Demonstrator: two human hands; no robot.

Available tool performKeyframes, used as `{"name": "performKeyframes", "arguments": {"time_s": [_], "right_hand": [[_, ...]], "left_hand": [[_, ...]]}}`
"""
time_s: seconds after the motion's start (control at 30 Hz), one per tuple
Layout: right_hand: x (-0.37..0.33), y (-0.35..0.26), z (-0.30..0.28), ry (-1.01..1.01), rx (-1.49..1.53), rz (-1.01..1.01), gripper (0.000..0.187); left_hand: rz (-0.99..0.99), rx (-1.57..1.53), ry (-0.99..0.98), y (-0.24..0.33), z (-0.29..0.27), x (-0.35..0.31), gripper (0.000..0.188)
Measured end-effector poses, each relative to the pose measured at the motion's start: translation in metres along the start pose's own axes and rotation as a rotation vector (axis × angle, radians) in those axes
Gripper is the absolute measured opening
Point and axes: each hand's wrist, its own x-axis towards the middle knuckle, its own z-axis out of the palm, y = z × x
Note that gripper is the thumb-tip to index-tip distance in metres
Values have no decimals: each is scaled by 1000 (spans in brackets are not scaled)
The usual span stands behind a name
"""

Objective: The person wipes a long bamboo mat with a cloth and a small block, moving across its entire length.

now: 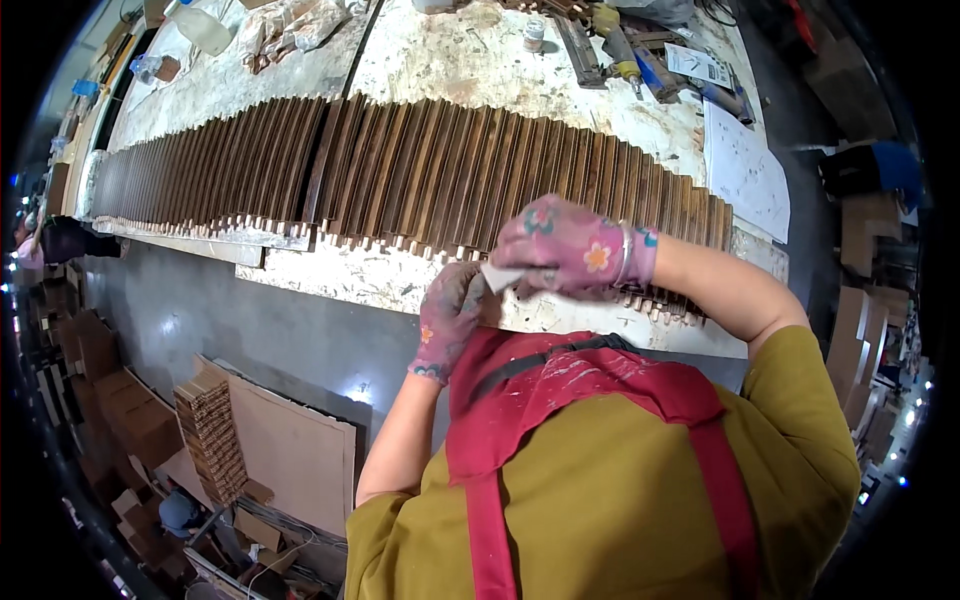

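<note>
A long row of dark brown wooden strips [420, 170] lies side by side across the worktable, with pale round dowel ends sticking out along the near side. My right hand [575, 250], in a pink flowered glove, is closed on a small white flat piece [502, 277], perhaps folded paper or sandpaper. It is held just in front of the near ends of the strips. Close by on its left, my left hand [450, 310] wears a matching glove with its fingers curled in. Whatever those fingers grip is hidden.
The white, stained worktable [440, 60] carries power tools [630, 65] at the far right and a white printed sheet [745, 165]. A small white jar [533, 37] and a plastic jug [200, 28] stand farther back. Stacked wooden strips [210, 435] and cardboard are at lower left.
</note>
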Motion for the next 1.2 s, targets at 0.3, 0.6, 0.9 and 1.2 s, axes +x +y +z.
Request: {"name": "performKeyframes", "arguments": {"time_s": [0.3,0.6,0.9,1.2], "right_hand": [[-18,69,-6,-30,-212,578,34],[-11,27,-10,-51,-3,496,34],[-26,82,-40,180,-2,731,39],[-39,41,-23,-44,44,452,31]], "left_hand": [[-60,-40,1,15,8,3,20],[-206,-252,-18,8,12,0,21],[-220,-358,-19,14,22,-12,24],[-79,-278,-14,22,30,3,25]]}}
